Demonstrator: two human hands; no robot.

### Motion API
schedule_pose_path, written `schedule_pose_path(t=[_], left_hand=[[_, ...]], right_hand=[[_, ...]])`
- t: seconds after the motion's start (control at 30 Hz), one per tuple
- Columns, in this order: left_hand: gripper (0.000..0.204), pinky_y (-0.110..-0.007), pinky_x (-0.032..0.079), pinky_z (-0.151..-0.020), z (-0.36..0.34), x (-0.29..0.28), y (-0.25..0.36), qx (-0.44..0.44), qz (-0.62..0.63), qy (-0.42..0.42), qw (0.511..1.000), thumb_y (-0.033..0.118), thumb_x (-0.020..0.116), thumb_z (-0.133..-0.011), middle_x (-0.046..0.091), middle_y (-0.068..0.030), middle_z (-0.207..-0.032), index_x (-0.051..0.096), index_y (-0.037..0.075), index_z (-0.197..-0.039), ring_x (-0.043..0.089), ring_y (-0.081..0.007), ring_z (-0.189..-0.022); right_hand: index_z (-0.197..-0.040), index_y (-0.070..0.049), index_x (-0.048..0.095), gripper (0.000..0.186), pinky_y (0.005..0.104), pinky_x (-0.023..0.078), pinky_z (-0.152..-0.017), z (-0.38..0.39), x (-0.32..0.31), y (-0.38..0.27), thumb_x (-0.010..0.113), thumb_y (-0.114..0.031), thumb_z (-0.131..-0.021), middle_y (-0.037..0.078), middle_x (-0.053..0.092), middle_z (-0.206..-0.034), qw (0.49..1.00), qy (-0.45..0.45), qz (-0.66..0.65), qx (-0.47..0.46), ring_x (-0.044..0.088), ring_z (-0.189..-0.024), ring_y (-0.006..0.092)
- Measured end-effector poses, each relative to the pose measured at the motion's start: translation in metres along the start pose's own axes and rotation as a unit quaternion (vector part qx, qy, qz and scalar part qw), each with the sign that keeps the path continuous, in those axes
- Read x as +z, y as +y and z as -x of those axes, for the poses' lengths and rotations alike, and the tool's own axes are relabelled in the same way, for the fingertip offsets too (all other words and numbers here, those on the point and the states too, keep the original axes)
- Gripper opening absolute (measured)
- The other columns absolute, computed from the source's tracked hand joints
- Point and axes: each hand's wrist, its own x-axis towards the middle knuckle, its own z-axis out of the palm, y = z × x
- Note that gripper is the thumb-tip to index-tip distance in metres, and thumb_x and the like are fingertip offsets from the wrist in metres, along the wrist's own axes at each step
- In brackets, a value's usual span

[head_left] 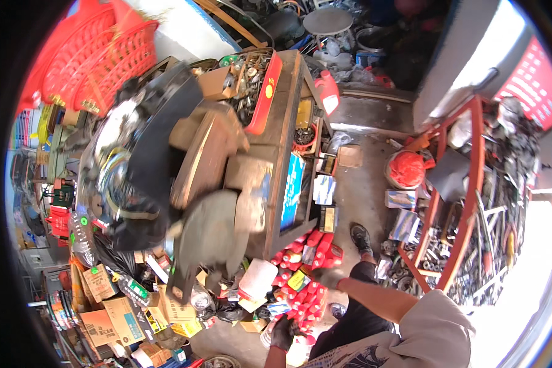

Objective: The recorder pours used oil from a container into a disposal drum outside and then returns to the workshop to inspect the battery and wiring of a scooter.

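Observation:
My left hand (282, 335), in a dark glove, is low in the view at the near side of a cluster of red plastic bottles (313, 299). Its fingers meet the bottles and are too small and dark to read. My right hand (329, 278), gloved too, reaches in from the right and touches or hovers over the same cluster. Its fingers are blurred against the bottles, so any grip there is hidden. A yellow-labelled pack (298, 281) lies among the bottles. Beside them on the left stands a white roll-shaped object (257, 279).
A wooden workbench (282, 141) with a red parts tray (265, 92) rises ahead. Cardboard boxes (119, 322) crowd the left. On the right, a red metal frame (469, 202) surrounds loose metal parts. My shoe (360, 237) is on the floor between bench and frame.

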Motion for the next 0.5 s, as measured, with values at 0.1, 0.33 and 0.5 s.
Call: schedule_pose_path(t=[0.1, 0.33, 0.5], left_hand=[[0.021, -0.025, 0.054, -0.063, -0.011, -0.039, -0.008, 0.073, 0.025, -0.135, 0.988, 0.026, 0.045, -0.093, 0.064, -0.007, -0.082, 0.057, 0.009, -0.098, 0.064, -0.018, -0.076], [0.045, -0.045, 0.033, -0.103, 0.093, -0.019, -0.027, 0.007, 0.171, -0.301, 0.938, 0.045, 0.043, -0.091, 0.054, -0.014, -0.122, 0.055, 0.008, -0.114, 0.047, -0.0306, -0.117], [0.041, -0.042, 0.038, -0.095, 0.067, -0.13, -0.081, -0.027, -0.098, -0.289, 0.952, 0.042, 0.04, -0.093, 0.053, -0.0076, -0.12, 0.053, 0.011, -0.117, 0.049, -0.0234, -0.113]], right_hand=[[-0.134, -0.017, 0.043, 0.056, 0.0376, 0.037, -0.101, 0.072, 0.08, -0.076, 0.046, -0.046, -0.086, 0.011, 0.05, -0.13, 0.983, 0.007, 0.095, -0.158, 0.047, -0.12, 0.0265], [-0.116, -0.01, 0.057, 0.041, 0.0398, 0.049, -0.081, 0.135, 0.205, -0.107, 0.05, -0.037, -0.087, 0.013, 0.062, -0.104, 0.917, 0.3, 0.165, -0.202, 0.058, -0.094, 0.0328], [-0.117, -0.007, 0.055, 0.046, 0.0413, 0.048, -0.084, 0.196, 0.202, -0.063, 0.053, -0.041, -0.085, 0.017, 0.063, -0.106, 0.926, 0.357, 0.019, 0.118, 0.059, -0.1, 0.0347]])
